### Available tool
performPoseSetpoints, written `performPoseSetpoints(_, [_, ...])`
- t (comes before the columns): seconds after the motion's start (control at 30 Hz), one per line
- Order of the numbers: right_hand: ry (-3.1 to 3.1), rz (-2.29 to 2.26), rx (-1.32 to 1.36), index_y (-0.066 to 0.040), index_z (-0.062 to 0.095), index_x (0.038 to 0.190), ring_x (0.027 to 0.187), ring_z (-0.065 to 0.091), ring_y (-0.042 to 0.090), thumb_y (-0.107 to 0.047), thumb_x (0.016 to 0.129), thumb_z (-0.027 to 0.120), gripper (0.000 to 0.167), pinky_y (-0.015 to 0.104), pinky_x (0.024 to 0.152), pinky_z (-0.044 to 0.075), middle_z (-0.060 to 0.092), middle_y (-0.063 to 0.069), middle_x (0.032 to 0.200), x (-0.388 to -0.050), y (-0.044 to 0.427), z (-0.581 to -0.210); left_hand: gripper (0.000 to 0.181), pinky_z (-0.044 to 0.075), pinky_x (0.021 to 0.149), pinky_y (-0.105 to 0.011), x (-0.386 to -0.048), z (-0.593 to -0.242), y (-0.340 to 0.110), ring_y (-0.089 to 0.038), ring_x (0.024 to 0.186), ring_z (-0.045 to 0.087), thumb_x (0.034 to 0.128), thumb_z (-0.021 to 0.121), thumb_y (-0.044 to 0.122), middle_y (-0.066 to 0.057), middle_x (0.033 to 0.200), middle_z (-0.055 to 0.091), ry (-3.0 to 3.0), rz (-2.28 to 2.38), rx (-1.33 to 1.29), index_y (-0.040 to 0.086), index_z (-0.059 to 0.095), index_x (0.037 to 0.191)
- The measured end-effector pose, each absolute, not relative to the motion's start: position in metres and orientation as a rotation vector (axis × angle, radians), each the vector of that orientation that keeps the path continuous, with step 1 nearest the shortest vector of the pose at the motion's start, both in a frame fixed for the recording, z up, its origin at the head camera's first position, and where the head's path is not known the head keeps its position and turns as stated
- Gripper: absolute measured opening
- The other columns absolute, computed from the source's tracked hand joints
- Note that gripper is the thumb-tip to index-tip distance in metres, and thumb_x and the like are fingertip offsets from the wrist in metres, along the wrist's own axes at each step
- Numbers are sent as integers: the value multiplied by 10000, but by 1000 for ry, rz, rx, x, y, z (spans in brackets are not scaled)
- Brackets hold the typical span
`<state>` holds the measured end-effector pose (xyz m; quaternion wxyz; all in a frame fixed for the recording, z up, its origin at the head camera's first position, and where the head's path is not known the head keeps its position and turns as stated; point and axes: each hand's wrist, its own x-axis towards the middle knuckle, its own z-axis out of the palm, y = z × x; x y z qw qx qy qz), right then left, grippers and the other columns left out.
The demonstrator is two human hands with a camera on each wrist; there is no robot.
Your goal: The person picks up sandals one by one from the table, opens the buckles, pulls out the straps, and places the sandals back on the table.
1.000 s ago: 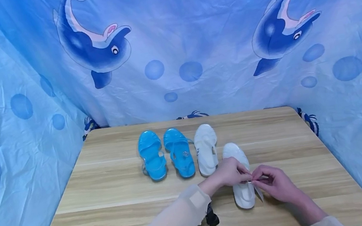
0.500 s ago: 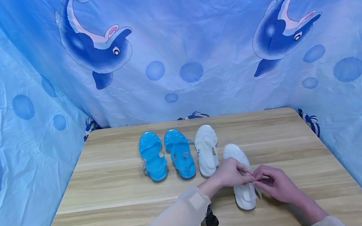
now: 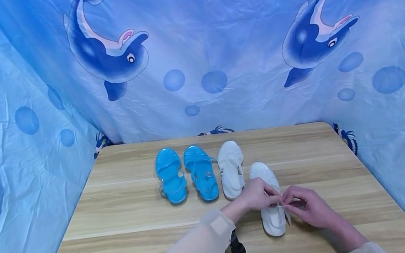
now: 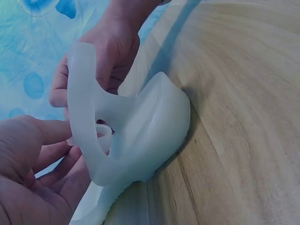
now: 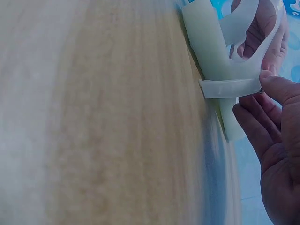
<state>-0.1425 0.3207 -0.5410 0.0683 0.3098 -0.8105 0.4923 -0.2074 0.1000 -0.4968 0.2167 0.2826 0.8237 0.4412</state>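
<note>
A white jelly sandal (image 3: pixel 274 224) lies sole down on the wooden table, toe pointing away. My left hand (image 3: pixel 256 194) reaches over its middle and pinches the strap by the small buckle. From the right side my right hand (image 3: pixel 311 207) pinches the ankle strap (image 5: pixel 229 88) between thumb and forefinger; the strap's loose end sticks out toward the table in the right wrist view. In the left wrist view, the heel band (image 4: pixel 82 103) stands up in front of both hands. Fingertips partly hide the buckle.
To the left stand another white sandal (image 3: pixel 230 166) and two blue sandals, one outer (image 3: pixel 170 175) and one inner (image 3: pixel 201 173), in a row. A black strap (image 3: pixel 237 247) hangs below my left wrist. Blue dolphin-print cloth (image 3: pixel 190 48) surrounds the wooden table (image 3: pixel 135 252).
Both hands stay at the buckle, with small finger shifts. The strap's loose end has swung a little closer to the sandal. The other sandals have not moved.
</note>
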Motion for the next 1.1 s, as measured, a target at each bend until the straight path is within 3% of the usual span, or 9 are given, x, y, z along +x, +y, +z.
performPoseSetpoints(0.17, [-2437,1482,934,-82,681,935,955,736,152,148,903,738,238,252,800,648,718,93,1009,-143,321,-540,119,549,611,-151,-207,-500,98,-39,658,735,953,805,162,-20,832,830,2234,1332,755,73,853,1018])
performPoseSetpoints(0.33, [-2461,1460,919,-95,708,984,980,730,83,81,925,756,191,250,804,648,733,85,1038,-142,322,-538,121,497,588,-123,-209,-496,100,77,615,609,927,826,269,99,778,799,2351,1202,868,165,866,976])
performPoseSetpoints(0.43, [-2482,1445,896,-127,719,993,992,725,60,77,919,765,222,248,803,648,745,73,1042,-142,321,-537,127,475,564,-123,-210,-494,102,82,600,591,942,823,312,122,775,791,2386,1128,930,196,867,970])
performPoseSetpoints(0.8, [-2488,1464,934,-145,676,941,970,735,196,131,919,733,282,270,781,655,716,55,1029,-145,323,-545,117,585,625,-162,-211,-501,98,-69,667,755,981,772,121,-72,880,835,2173,1316,794,38,842,1025])
performPoseSetpoints(1.1, [-2492,1446,945,-162,652,944,979,722,101,128,914,740,305,278,751,658,706,56,1023,-147,324,-547,129,618,642,-207,-212,-506,95,-117,682,775,982,767,111,-109,852,825,2089,1430,711,5,831,1016])
